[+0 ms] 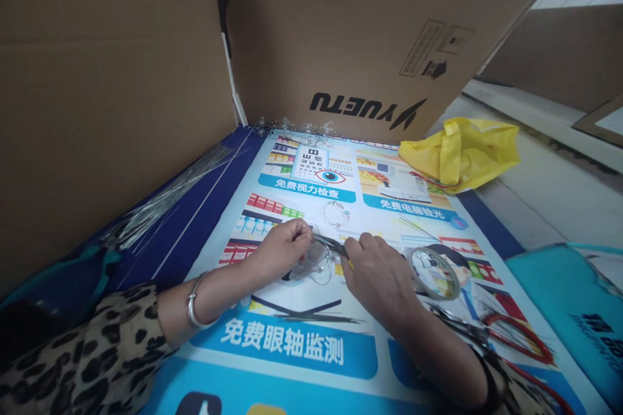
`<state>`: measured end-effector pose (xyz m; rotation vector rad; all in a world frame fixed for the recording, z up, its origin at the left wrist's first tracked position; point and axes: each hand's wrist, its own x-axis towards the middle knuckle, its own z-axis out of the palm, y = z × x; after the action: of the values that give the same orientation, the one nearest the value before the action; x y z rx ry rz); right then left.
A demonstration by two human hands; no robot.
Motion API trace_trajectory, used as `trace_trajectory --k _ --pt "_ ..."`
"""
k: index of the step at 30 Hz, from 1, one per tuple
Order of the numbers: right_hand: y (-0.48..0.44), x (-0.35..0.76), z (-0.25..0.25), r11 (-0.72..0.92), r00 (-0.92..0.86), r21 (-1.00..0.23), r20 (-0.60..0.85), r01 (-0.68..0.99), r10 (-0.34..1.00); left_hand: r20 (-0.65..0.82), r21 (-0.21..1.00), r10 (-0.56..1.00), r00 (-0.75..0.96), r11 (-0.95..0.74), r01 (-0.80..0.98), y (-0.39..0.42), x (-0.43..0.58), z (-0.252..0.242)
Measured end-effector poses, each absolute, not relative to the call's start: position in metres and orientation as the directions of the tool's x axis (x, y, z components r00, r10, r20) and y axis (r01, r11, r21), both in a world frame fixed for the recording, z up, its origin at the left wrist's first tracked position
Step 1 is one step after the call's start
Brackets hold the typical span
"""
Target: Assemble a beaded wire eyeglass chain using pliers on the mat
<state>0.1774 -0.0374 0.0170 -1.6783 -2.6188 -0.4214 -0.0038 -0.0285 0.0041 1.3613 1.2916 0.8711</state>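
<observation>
My left hand (287, 248) is closed in a pinch near the middle of the printed mat, on thin wire. My right hand (382, 279) wraps around the handles of pliers (331, 245), a bit of yellow grip showing below the fingers. The jaws reach left to the left fingertips. Fine looped wire (320, 267) lies or hangs just under the jaws; which, I cannot tell. Just beyond both hands is a small beaded ring (335, 213). To the right of my right hand lies a roll of clear tape (435, 273).
Scissors with red handles (520, 338) lie by my right forearm. A yellow bag (460, 154) and a teal pouch (567, 311) are at the right. Wire strands (170, 198) lie at left, wire pieces (292, 126) at the back. Cardboard walls (341, 26) enclose the far and left sides.
</observation>
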Motion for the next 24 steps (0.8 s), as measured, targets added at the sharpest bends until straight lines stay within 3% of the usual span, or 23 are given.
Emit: trace_trajectory --k 12,24 --pt "-0.035 0.176 0.001 0.388 -0.428 0.249 0.134 0.887 0.894 -0.166 0.974 0.972 0.165 0.136 0.183 -0.027 -0.005 0.005" --pt "-0.026 0.183 0.015 0.494 -0.530 0.260 0.089 0.830 0.844 -0.188 0.972 0.938 0.292 0.135 0.193 -0.026 -0.010 0.013"
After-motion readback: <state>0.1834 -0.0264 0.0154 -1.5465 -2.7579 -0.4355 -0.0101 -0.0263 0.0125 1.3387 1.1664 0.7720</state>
